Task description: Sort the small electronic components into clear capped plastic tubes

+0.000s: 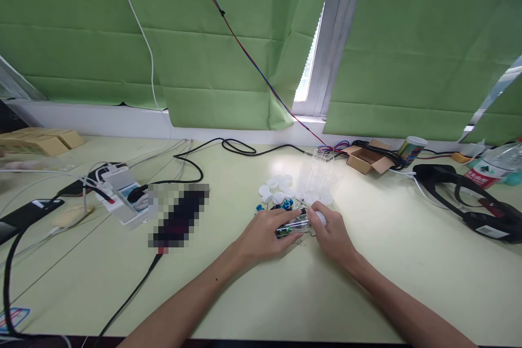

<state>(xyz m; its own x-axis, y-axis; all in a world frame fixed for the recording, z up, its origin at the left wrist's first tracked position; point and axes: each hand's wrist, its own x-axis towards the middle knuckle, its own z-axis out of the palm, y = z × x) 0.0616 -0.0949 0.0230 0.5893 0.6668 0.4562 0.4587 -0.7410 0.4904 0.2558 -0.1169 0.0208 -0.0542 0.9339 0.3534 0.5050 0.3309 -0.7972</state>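
A clear plastic tube [299,224] lies on its side between my hands, low over the table, with small green and metallic parts showing in or behind it. My left hand [265,234] grips its left part between thumb and fingers. At the tube's right end, my right hand [329,228] is closed around a white cap [322,218]. Just beyond my fingers lies a pile of small blue and dark components [287,205], partly hidden by my left hand. Several round white caps [277,184] are scattered behind the pile. Beside them stand several clear tubes [316,180].
To the left are a pixelated dark object [179,220] and a white power strip [124,196] with cables. An open cardboard box [369,157], a can [411,148], a black headset [473,201] and a bottle [489,167] stand right. A black cable [240,150] crosses the back.
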